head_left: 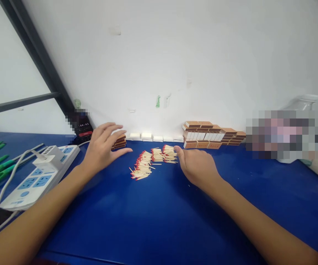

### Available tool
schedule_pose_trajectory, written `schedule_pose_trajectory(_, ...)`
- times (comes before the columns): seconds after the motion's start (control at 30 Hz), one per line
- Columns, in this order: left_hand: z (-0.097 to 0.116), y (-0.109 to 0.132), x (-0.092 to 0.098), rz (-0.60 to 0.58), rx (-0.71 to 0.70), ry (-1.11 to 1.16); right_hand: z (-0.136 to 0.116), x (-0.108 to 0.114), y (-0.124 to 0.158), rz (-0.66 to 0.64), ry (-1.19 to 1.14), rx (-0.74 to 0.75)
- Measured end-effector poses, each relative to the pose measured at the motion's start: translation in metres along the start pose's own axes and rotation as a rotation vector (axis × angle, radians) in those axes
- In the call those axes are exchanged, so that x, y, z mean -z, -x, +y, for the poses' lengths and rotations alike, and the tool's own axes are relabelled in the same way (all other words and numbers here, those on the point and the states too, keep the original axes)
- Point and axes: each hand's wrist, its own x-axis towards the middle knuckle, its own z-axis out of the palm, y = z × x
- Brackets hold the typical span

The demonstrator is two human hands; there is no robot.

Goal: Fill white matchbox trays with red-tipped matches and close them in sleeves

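Behind everything you've got the white wall (pixel 147 66); below it the blue table (pixel 142 224), filling most of the foreground; your bare forearms reach in from both lower corners, ending in your hands; your L hand (pixel 100 143) is spread wide, thumb well apart from the fingers, nothing btwn them; your R hand (pixel 199 167) has its fingers curled under, thumb tip at the R edge of the matches; can't tell if it grips any, as the fingers are hidden.

Far L you've a white power strip (pixel 33 186), w/ a white adapter (pixel 47 163) plugged in; along the wall, R of centre, a big matchbox stack (pixel 214 144), brown boxes above & below a row showing white; contents can't be seen; the small box pile (pixel 120 142) is just beyond your L hand, partly hidden by it; btwn the two, white trays (pixel 147 137) in a row at the wall; can't tell if anything's inside; smallest, the red-tipped matches (pixel 142 163), in loose heaps on the table btwn your hands.
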Motion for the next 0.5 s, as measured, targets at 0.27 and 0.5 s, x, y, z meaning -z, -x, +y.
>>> schedule_pose_trajectory(0.27,0.033,0.0,-0.002,-0.003,-0.064,0.18,0.002,-0.006,-0.001,-0.023,-0.011,0.159)
schedule_pose_trajectory(0.5,0.037,0.0,-0.002,0.004,-0.065,0.193,-0.001,0.0,0.0,0.025,-0.023,0.097)
